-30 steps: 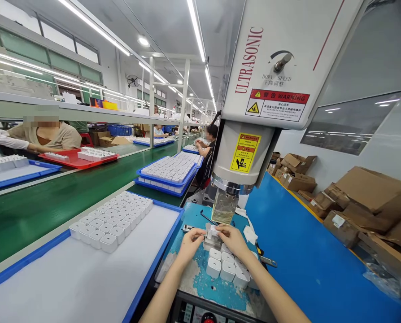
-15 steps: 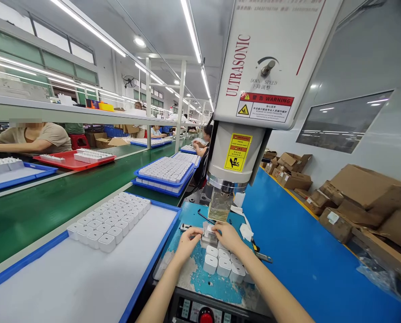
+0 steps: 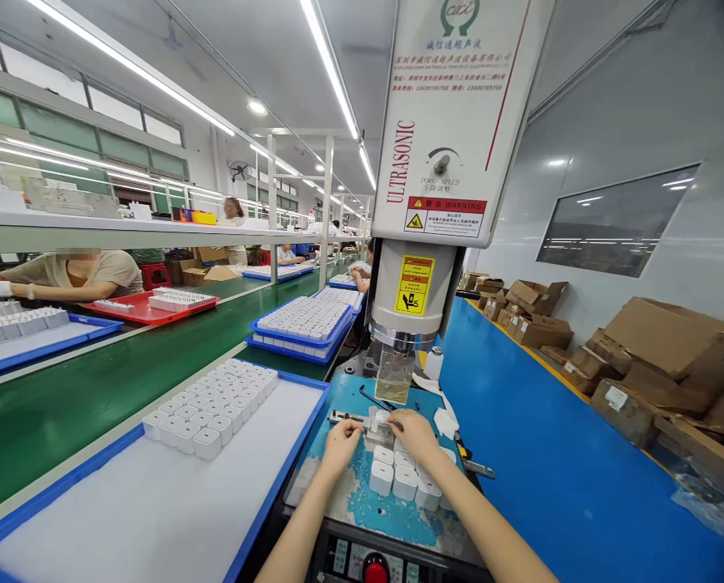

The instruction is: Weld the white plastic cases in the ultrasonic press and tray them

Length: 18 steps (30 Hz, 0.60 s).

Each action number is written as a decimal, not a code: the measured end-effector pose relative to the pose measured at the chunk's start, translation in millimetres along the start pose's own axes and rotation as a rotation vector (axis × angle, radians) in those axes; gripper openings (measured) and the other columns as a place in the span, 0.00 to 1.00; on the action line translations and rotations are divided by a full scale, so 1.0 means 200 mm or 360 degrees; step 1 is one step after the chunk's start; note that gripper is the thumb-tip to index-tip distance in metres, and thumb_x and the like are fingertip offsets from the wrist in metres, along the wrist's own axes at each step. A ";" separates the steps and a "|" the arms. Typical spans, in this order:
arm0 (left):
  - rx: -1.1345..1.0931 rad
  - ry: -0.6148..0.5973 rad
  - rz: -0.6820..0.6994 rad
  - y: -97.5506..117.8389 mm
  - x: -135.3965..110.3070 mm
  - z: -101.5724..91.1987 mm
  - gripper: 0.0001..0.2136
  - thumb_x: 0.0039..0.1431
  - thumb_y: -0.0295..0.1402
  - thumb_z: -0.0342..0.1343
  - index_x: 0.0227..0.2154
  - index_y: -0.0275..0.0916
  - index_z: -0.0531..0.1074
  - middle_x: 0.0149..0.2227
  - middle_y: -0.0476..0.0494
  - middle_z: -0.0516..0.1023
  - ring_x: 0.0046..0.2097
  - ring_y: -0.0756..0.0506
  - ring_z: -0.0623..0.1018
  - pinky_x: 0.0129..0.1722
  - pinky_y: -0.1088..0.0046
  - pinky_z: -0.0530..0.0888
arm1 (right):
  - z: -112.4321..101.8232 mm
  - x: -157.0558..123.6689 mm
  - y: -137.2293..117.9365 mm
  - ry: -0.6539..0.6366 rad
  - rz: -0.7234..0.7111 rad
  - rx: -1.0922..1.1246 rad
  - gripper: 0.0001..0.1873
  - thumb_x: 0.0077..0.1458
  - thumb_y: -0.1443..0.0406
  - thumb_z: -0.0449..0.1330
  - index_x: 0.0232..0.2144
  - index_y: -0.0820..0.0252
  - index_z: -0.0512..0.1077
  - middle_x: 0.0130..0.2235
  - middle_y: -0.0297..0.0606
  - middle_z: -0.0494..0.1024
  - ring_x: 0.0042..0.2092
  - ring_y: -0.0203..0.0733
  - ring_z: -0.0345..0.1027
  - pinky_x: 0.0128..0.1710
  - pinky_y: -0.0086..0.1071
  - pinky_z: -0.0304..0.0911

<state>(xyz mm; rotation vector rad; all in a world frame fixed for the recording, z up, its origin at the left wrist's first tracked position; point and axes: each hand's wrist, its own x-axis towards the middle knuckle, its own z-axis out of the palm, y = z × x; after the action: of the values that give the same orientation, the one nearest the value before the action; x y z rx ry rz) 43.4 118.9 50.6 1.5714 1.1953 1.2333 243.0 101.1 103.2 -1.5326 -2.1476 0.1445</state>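
Observation:
Both my hands rest at a small metal fixture (image 3: 376, 427) under the horn (image 3: 394, 377) of an ultrasonic welder (image 3: 445, 162). My left hand (image 3: 342, 441) pinches the fixture's left side with its fingers curled. My right hand (image 3: 415, 433) holds a small white charger part (image 3: 385, 419) seated in the fixture. Just in front of my right wrist stand several white charger cubes (image 3: 403, 478) on the worn blue machine bed (image 3: 362, 502).
A blue-rimmed white tray (image 3: 155, 494) at my left carries several rows of white cubes (image 3: 213, 405). A green conveyor (image 3: 95, 397) runs beyond it, with stacked blue trays (image 3: 304, 324) and seated people. Cardboard boxes (image 3: 653, 364) line the right wall. A red button (image 3: 374, 570) sits near me.
The view has tilted upward and shifted, showing more of the welder's head. My hands stay at the fixture, with the fingers drawn slightly closer to it.

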 end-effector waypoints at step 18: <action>0.0742 0.0038 0.0411 0.08 -0.46 -0.23 0.12 0.61 0.39 0.46 0.30 0.43 0.73 0.35 0.43 0.76 0.40 0.42 0.76 0.41 0.65 0.72 | -0.09 -0.01 -0.01 -0.0013 -0.0016 0.0120 0.20 0.58 0.67 0.48 0.48 0.52 0.73 0.51 0.38 0.74 0.53 0.48 0.66 0.49 0.38 0.63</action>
<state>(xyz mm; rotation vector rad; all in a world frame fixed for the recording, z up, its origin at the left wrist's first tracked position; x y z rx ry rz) -5.7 27.5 54.2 2.1110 1.3983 1.1887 249.6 94.4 118.2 -1.4807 -2.1315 0.2260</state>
